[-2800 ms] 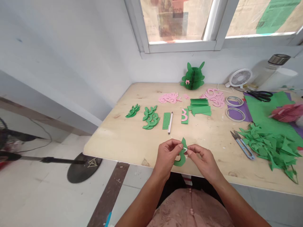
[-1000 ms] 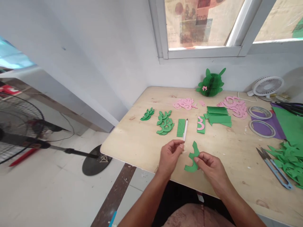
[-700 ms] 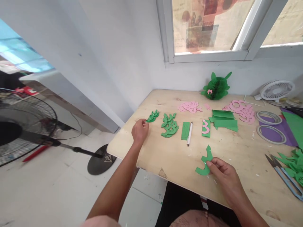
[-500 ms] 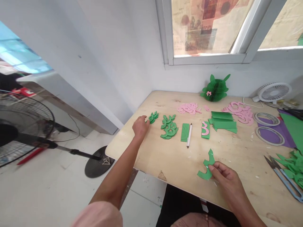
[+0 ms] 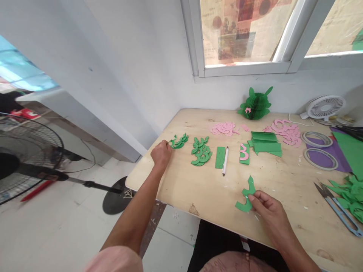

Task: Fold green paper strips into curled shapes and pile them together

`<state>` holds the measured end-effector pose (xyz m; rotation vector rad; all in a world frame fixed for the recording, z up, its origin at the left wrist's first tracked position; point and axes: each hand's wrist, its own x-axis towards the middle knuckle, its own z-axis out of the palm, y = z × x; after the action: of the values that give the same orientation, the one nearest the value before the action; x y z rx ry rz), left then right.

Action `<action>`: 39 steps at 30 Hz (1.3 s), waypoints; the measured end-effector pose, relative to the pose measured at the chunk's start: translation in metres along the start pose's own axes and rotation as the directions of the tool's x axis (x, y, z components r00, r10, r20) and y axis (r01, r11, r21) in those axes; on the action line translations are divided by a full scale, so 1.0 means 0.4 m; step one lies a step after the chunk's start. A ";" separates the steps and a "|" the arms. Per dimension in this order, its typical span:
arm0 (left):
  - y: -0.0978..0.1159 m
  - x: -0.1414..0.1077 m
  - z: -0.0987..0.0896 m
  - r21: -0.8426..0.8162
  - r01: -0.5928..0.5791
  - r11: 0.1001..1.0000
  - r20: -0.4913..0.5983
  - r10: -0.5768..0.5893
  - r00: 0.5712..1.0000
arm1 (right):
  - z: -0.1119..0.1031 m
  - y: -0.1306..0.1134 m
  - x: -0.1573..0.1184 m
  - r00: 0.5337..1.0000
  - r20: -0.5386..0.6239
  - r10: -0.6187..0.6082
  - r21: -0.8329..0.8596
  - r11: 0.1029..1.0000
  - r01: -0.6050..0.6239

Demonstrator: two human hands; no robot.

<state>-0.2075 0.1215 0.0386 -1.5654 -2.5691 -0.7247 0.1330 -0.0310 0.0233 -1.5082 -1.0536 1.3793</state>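
Observation:
My right hand [image 5: 268, 211] pinches a wavy green paper cutout [image 5: 246, 203] between thumb and fingers, just above the table's near side. At the far left, my left hand [image 5: 161, 154] is closed at the edge of a small pile of green cutouts [image 5: 180, 141]. Its fingertips seem to grip one green piece [image 5: 173, 140] at the pile's left side, partly hidden by the hand. Between the hands lie a larger heap of green cutouts [image 5: 202, 153], a green paper rectangle [image 5: 220, 157], a white pen [image 5: 225, 161] and a pink three-shaped cutout [image 5: 244, 152] on green paper.
Folded green strips [image 5: 266, 144] and pink cutouts [image 5: 224, 128] lie farther back, near a green paper figure [image 5: 256, 105]. On the right are tape rolls [image 5: 321, 159], blue-handled scissors [image 5: 338, 211], green scraps [image 5: 351, 198] and a small white fan [image 5: 326, 107]. A floor fan [image 5: 25, 162] stands left.
My left hand has moved left and slightly back toward me, and a green piece now sticks out from the small pile beside it. My right hand still holds its cutout in nearly the same spot.

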 end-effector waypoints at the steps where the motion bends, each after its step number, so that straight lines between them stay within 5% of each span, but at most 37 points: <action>1: -0.001 -0.014 -0.009 -0.031 -0.004 1.000 -0.001 0.004 1.000 | 0.001 -0.001 0.000 1.000 0.000 -0.006 -0.004 1.000 0.006; 8: 0.066 -0.239 -0.046 -0.370 -0.083 0.925 0.072 0.118 0.990 | 0.008 -0.012 0.001 0.999 -0.032 -0.025 -0.014 1.000 0.024; 11: 0.130 -0.371 -0.059 -0.700 -0.031 0.713 0.107 0.148 0.983 | 0.014 -0.016 0.002 0.998 -0.042 -0.056 0.001 0.998 0.056; 17: 0.240 -0.539 -0.078 -0.748 -0.095 0.657 0.058 0.207 0.977 | 0.022 -0.020 -0.001 0.995 -0.074 -0.071 0.069 0.995 0.077; 31: 0.291 -0.630 -0.046 -0.496 -0.479 0.724 -0.036 0.534 0.845 | 0.006 -0.020 -0.004 0.989 -0.110 -0.095 0.183 0.976 0.114; 36: 0.277 -0.642 -0.067 -0.569 -0.495 0.657 -0.036 0.581 0.813 | 0.006 -0.022 -0.004 0.990 -0.111 -0.089 0.211 0.971 0.111; 39: 0.270 -0.633 -0.086 -0.674 -0.387 0.629 0.024 0.542 0.840 | 0.005 -0.020 -0.005 0.991 -0.107 -0.079 0.208 0.973 0.100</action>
<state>0.0007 -0.0616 0.0387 -2.5133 -1.9113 -1.5448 0.1305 -0.0304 0.0316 -1.3410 -0.8721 1.2974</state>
